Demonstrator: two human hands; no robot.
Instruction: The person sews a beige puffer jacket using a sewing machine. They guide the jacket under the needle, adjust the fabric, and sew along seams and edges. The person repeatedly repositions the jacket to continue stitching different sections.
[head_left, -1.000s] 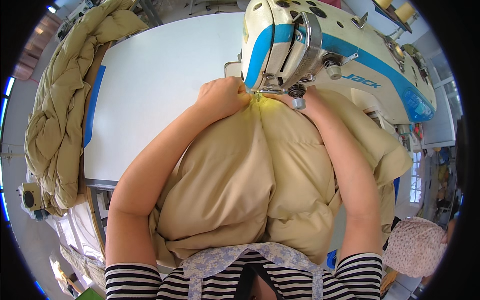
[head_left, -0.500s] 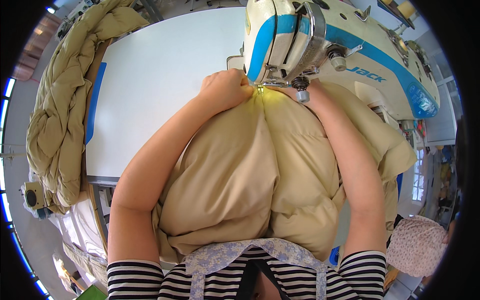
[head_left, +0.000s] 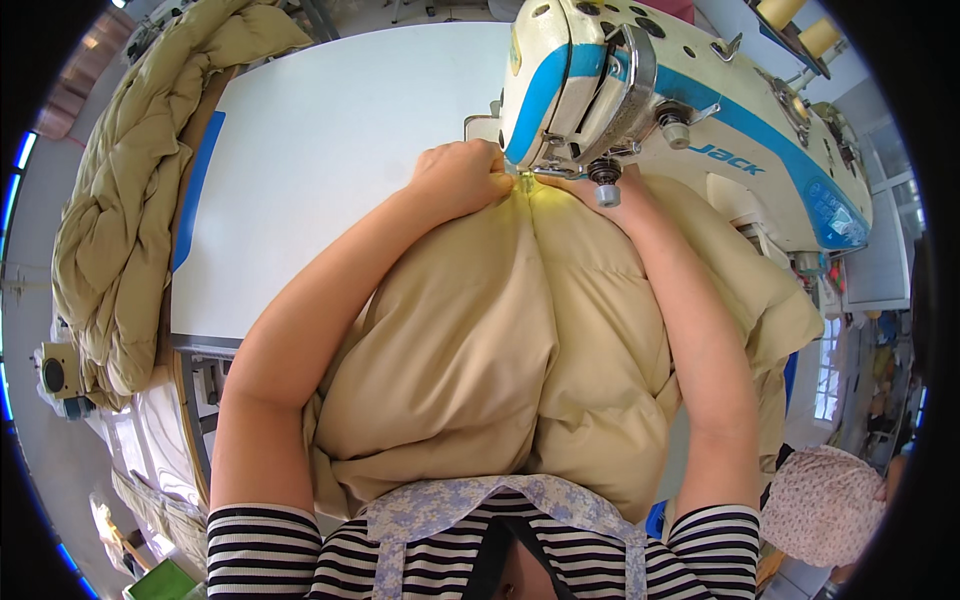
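A beige padded piece (head_left: 440, 340) is bunched toward me from beneath the needle area of a white-and-blue sewing machine (head_left: 740, 130), a yellow glow lighting the fabric there. My left hand (head_left: 460, 178) is closed on this fabric just left of the presser foot, knuckles up. My right hand (head_left: 610, 195) rests on it to the right of the needle, partly behind the machine head, its fingers mostly hidden. Both forearms lie along the sides of the fabric. The needle itself is too small to make out.
A white tabletop (head_left: 310, 130) extends left, with a heap of olive-beige quilted fabric (head_left: 120, 260) along its far-left side. Thread cones (head_left: 810, 35) stand at upper right. Another person in pink speckled fabric (head_left: 825, 500) is at lower right. A small beige device (head_left: 60, 375) sits at left.
The whole view has shifted slightly, with the machine and both hands appearing a little higher than a second ago. Relative to the machine, hands and fabric look almost unchanged.
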